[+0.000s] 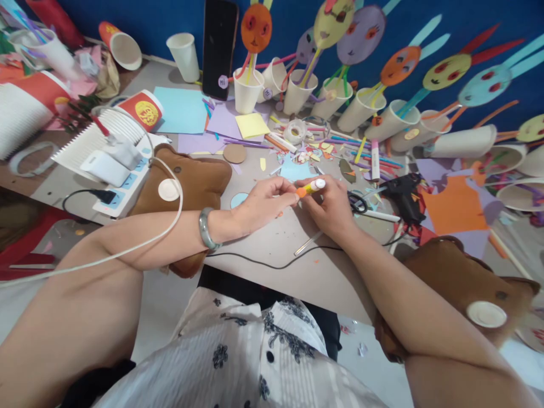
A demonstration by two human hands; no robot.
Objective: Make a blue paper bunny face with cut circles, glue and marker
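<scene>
My left hand, with a bracelet on its wrist, is closed in a pinch at the middle of the table. A small orange piece shows at its fingertips; its exact kind is hard to make out. Close beside it, my right hand is closed around a yellow marker with a white end. The two hands nearly touch. A light blue paper circle lies partly under my left hand. Just beyond the fingers is a light blue paper scrap among small cuttings.
Paper cups with rabbit-face figures line the blue wall. A black glue gun lies right, its cord crossing the table front. Brown cushions sit under both arms. At left stands a power strip with a white cable looping over my left arm.
</scene>
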